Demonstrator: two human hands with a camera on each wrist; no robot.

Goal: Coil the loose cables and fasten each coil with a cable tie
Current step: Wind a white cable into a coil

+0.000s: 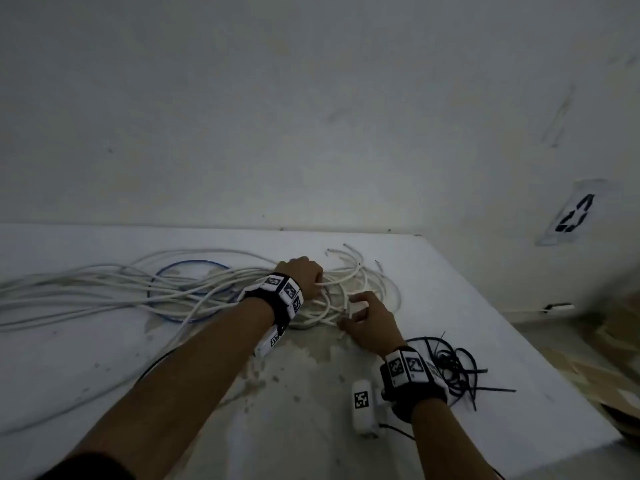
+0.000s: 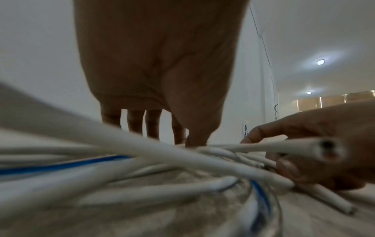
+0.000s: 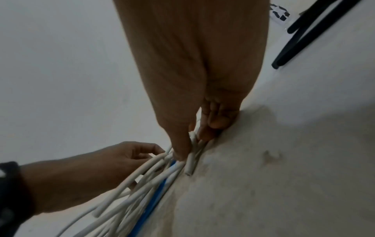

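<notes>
A tangle of white cables point(image 1: 104, 289) sprawls across the white table point(image 1: 86, 375), with a blue cable point(image 1: 194, 263) looped among them. My left hand point(image 1: 317, 285) reaches over the bundle, its fingers curled round several white strands point(image 3: 142, 184). Just to its right, my right hand point(image 1: 353, 311) pinches a cut end of white cable point(image 3: 190, 160) between thumb and fingers, low on the tabletop. In the left wrist view the blue cable point(image 2: 61, 166) runs under the white cables point(image 2: 142, 152), and the right hand point(image 2: 324, 144) holds an open cable end. Black cable ties point(image 1: 460, 368) lie behind my right wrist.
A pale wall point(image 1: 311, 116) rises directly behind the table. The table's right edge point(image 1: 554, 358) drops to a floor with brownish cardboard point(image 1: 616, 341). A printed marker sheet point(image 1: 575, 213) hangs on the wall at right. The tabletop in front of the cables is stained.
</notes>
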